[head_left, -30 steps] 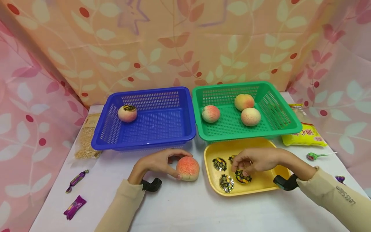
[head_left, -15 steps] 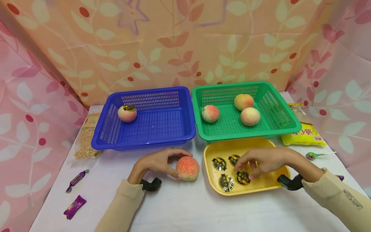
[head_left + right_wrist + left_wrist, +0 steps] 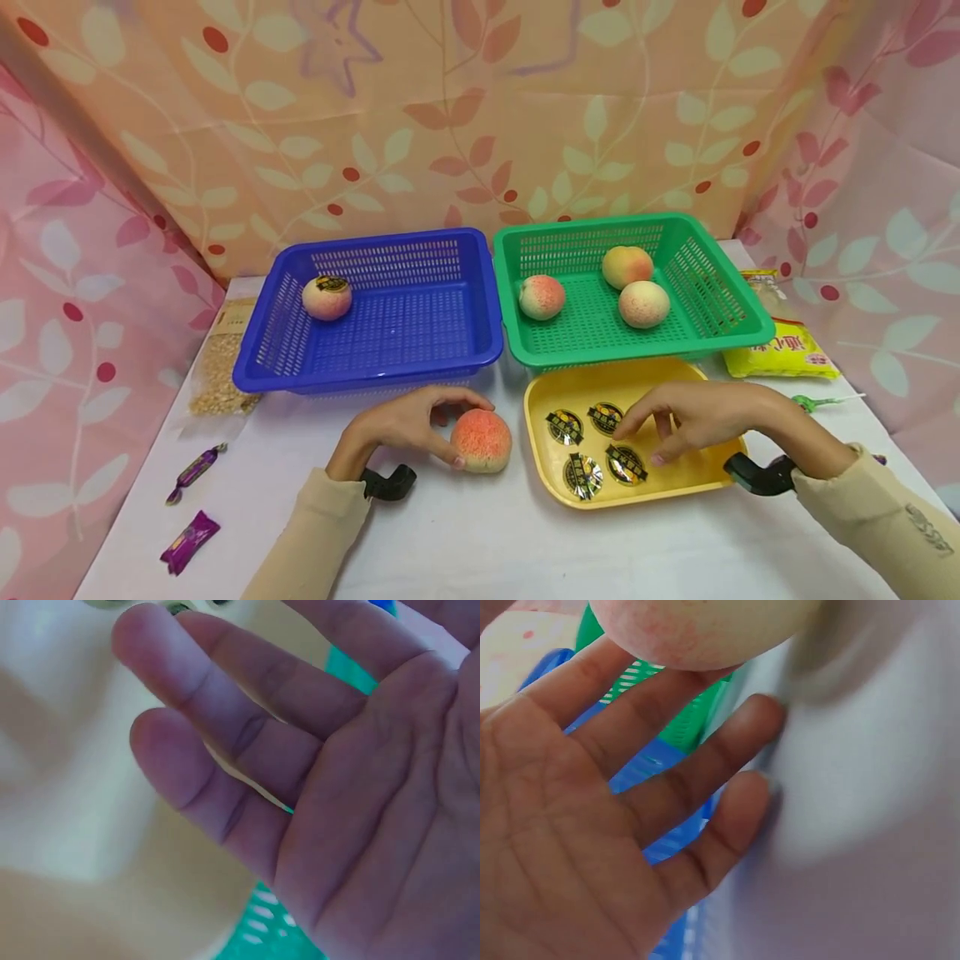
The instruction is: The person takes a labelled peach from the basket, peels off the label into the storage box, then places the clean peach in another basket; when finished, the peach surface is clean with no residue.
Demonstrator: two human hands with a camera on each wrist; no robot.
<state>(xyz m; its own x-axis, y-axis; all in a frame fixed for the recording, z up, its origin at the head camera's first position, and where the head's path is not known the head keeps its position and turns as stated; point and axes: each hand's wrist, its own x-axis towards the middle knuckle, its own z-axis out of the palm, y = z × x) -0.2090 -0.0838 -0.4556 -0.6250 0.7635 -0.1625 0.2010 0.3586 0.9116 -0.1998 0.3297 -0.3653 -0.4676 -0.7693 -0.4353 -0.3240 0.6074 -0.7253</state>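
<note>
In the head view a pink-and-cream peach (image 3: pixel 482 442) rests on the white table. My left hand (image 3: pixel 411 423) holds it from the left, index finger behind and thumb at the front; in the left wrist view the other fingers (image 3: pixel 697 769) stretch out below the peach (image 3: pixel 705 630). Over the yellow tray (image 3: pixel 542 467) hovers my right hand (image 3: pixel 693 417), thumb and index finger apart with nothing between them. Several round black-and-gold stickers lie in the tray, one sticker (image 3: pixel 626 464) right by the fingertips. The right wrist view shows its relaxed fingers (image 3: pixel 247 735).
A blue basket (image 3: pixel 375 372) holds one peach (image 3: pixel 327 298) bearing a sticker. Beside it, a green basket (image 3: pixel 637 352) holds 3 peaches. Purple-wrapped candies (image 3: pixel 190 542), a bag of grains (image 3: pixel 221 367), a yellow packet (image 3: pixel 783 354) and a lollipop (image 3: pixel 810 403) lie around the sides.
My right hand has drawn back to the right from the stickers, its thumb and index finger spreading apart. My left hand stays at the peach. The head view has shifted slightly.
</note>
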